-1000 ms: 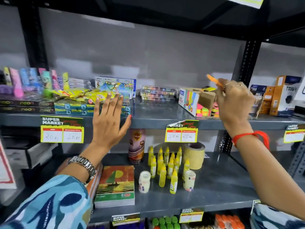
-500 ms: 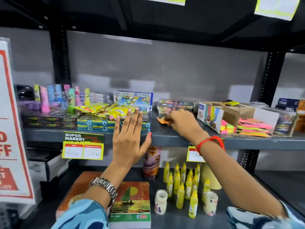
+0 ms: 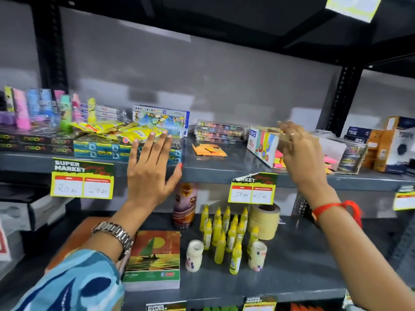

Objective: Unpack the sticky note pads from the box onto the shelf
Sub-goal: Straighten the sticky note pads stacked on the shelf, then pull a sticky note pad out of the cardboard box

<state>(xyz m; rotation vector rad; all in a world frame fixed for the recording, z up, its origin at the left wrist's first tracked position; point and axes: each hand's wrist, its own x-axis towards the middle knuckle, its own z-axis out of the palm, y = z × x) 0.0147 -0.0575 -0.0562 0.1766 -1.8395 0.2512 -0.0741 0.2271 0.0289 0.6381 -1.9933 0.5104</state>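
An orange sticky note pad (image 3: pixel 209 150) lies flat on the grey upper shelf (image 3: pixel 224 167), alone between the stacked packs and the box. The open cardboard box (image 3: pixel 263 145) stands to its right, with pink, yellow and green pads showing inside. My right hand (image 3: pixel 299 153) is in front of the box's opening, fingers loosely spread, holding nothing I can see. My left hand (image 3: pixel 151 167) rests flat and open against the front of the blue stacked packs (image 3: pixel 101 151) at the shelf edge.
Colour pencil boxes (image 3: pixel 219 131) sit behind the orange pad. Price tags (image 3: pixel 82 179) hang from the shelf lip. The lower shelf holds yellow glue bottles (image 3: pixel 221 234), a tape roll (image 3: pixel 265 221), a notebook (image 3: pixel 153 259) and a can. Orange cartons (image 3: pixel 381 144) stand far right.
My right hand took an orange pad from the box, set it down on the shelf to the left, let go and moved back to the box. My left hand stayed put.
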